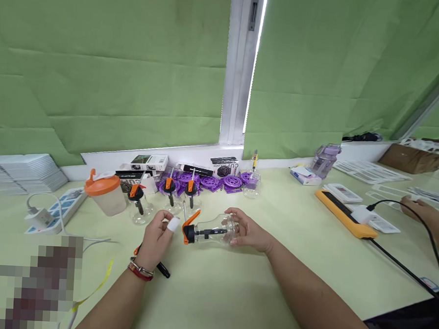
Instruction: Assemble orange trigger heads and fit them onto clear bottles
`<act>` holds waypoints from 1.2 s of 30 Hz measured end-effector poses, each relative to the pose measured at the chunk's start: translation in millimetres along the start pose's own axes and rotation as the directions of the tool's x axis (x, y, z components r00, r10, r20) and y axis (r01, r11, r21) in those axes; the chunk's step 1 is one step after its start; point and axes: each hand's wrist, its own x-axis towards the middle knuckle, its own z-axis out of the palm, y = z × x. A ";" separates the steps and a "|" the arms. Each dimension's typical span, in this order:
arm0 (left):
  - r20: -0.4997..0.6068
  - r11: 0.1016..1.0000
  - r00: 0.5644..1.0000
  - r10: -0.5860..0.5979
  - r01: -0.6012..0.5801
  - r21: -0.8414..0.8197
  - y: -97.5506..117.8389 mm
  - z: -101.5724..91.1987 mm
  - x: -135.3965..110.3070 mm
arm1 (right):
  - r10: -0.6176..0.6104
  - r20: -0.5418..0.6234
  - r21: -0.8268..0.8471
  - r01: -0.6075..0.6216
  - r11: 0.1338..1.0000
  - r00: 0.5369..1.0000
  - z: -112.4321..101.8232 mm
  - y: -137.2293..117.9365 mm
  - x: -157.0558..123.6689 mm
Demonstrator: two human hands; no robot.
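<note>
My right hand point(249, 230) is closed around the wide base of a clear oil dispenser bottle point(222, 223), held on its side with the spout pointing left. Its black and orange cap point(189, 232) faces my left hand, and a black tube part point(214, 233) shows inside. My left hand point(159, 235) hovers just left of the cap, fingers curled and apart from it. A small white piece point(173, 224) covers the thumb tip; whether it is gripped or wrapped on, I cannot tell. Beneath the left wrist lies a black stick-like part point(163, 269), partly hidden.
Similar dispensers point(139, 212) stand behind my hands, before purple round pieces point(210, 182) and boxes point(224, 167). An orange-lidded cup point(107, 198) and power strip point(64, 208) are left. Rightward are a yellow power strip point(344, 215), a purple bottle point(324, 161) and another person's hand point(421, 212).
</note>
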 end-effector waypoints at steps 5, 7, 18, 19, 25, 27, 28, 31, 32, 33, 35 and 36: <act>0.385 0.900 0.880 -0.278 0.379 -0.214 8.4 10.9 -2.9 | -0.022 0.008 -0.006 0.022 1.000 1.000 -1.4 3.8 0.2; 0.486 0.842 0.823 -0.295 0.464 -0.276 9.5 16.3 -4.6 | -0.017 0.012 -0.022 0.017 1.000 1.000 -1.5 5.5 0.3; 0.516 0.883 0.837 -0.185 0.372 -0.287 3.4 14.3 -3.3 | 0.053 -0.028 0.029 -0.052 0.998 0.998 0.3 14.3 4.2; 0.518 0.893 0.839 -0.168 0.352 -0.281 3.9 14.1 -3.3 | 0.063 -0.029 0.023 -0.062 0.998 0.998 0.2 15.1 4.7; 0.514 0.919 0.849 -0.123 0.293 -0.263 4.3 13.0 -2.5 | 0.087 -0.040 -0.077 -0.090 0.993 0.995 -1.3 14.2 4.9; 0.508 0.911 0.851 -0.129 0.304 -0.278 1.9 12.5 -1.6 | 0.034 -0.032 -0.067 -0.036 0.997 0.999 -1.5 11.4 3.7; 0.502 0.906 0.854 -0.133 0.310 -0.287 0.5 12.3 -1.0 | 0.010 -0.033 -0.054 -0.012 0.998 0.999 -1.3 9.9 3.0; 0.481 0.896 0.865 -0.140 0.317 -0.310 -3.2 12.0 0.6 | -0.012 -0.055 -0.037 0.009 0.999 0.998 0.1 6.1 1.8; 0.479 0.897 0.867 -0.137 0.314 -0.312 -3.9 12.0 1.0 | -0.009 -0.059 -0.043 0.006 0.999 0.998 0.8 5.5 1.9; 0.479 0.899 0.868 -0.131 0.308 -0.313 -4.2 12.1 1.2 | -0.005 -0.060 -0.047 0.002 0.999 0.998 1.7 5.3 2.2; 0.486 0.906 0.867 -0.110 0.289 -0.311 -4.1 12.3 1.0 | 0.009 -0.072 -0.032 -0.012 0.999 0.997 3.6 5.7 3.2; 0.488 0.909 0.867 -0.099 0.278 -0.309 -3.6 12.5 0.7 | 0.024 -0.082 -0.019 -0.026 0.999 0.996 4.7 6.3 3.8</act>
